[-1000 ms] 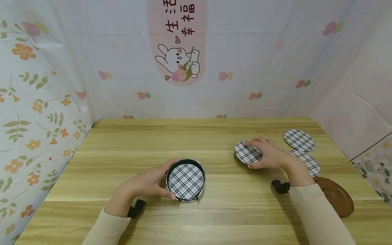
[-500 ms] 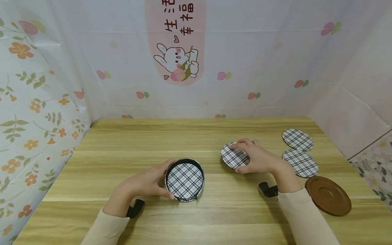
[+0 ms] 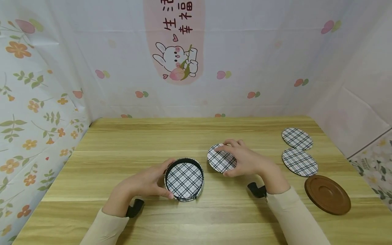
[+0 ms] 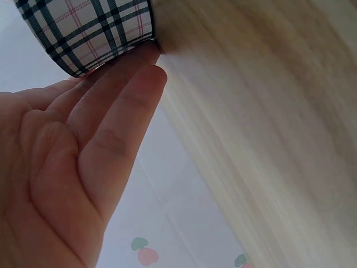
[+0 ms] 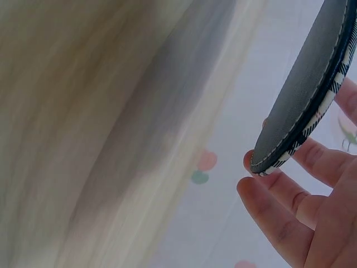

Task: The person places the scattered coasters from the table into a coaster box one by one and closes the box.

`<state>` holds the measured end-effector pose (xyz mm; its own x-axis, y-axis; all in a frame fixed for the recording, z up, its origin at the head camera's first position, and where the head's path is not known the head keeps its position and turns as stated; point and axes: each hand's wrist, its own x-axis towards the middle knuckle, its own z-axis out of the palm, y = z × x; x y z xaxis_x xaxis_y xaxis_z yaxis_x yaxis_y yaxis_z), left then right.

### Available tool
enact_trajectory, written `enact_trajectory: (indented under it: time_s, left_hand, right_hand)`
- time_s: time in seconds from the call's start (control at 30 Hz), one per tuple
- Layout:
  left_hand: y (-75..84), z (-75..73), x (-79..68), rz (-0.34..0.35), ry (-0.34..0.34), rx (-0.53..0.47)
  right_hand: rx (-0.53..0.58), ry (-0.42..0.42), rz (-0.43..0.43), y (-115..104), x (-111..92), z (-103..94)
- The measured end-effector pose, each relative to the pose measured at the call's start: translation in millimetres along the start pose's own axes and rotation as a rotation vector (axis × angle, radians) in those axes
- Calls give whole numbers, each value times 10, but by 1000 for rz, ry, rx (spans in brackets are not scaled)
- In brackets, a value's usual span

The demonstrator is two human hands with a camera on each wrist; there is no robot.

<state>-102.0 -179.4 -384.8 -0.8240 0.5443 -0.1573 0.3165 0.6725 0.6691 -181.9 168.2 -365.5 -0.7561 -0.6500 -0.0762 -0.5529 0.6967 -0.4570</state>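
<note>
On the table in the head view stands a round plaid coaster holder (image 3: 199, 190), with a plaid coaster (image 3: 185, 179) lying inside its dark rim. My left hand (image 3: 150, 182) holds the holder's left side, thumb at the front and fingers behind. In the left wrist view the holder's plaid wall (image 4: 103, 33) meets my fingertips. To the right of the holder, my right hand (image 3: 248, 161) pinches another round plaid coaster (image 3: 218, 160) by its edge, above the table. Its dark stitched underside (image 5: 304, 92) faces the right wrist camera.
Two more plaid coasters, a far one (image 3: 297, 138) and a nearer one (image 3: 299, 162), lie at the table's right. In front of them is a brown round disc (image 3: 327, 195) with raised rings. A patterned cloth (image 3: 245, 61) hangs behind the table (image 3: 147, 136).
My right hand has moved left with the coaster, away from the two coasters and the brown disc, towards the holder. The left hand has stayed on the holder.
</note>
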Motion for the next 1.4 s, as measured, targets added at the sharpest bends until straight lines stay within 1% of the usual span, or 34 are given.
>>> enact_trajectory:
  time_s: [0.37,0.7,0.9,1.03,1.13,1.23,1.33,1.4]
  left_hand:
    - [8,1,0,-11,-5,9]
    - [5,2,4,-21,-15,2]
    - [10,-5,9,-13,-14,1]
    - [6,-5,12,13,-12,4]
    - [7,-7,7,15,-9,-1]
    - [14,-8,-1,0,-10,-11]
    - [21,-6,-4,-11,-13,-21]
    - [24,-6,-3,-6,-12,-17]
  right_hand:
    - [33,-24,-73,-251,73,54]
    - [64,-63,-164,-464,172,150]
    - [49,-70,-237,-598,249,246]
    - [45,-88,-263,-681,288,298]
    - [25,-106,-274,-736,316,332]
    - [4,-117,-288,-790,335,353]
    - [-15,-127,-285,-841,344,361]
    - [-33,-127,-280,-873,344,364]
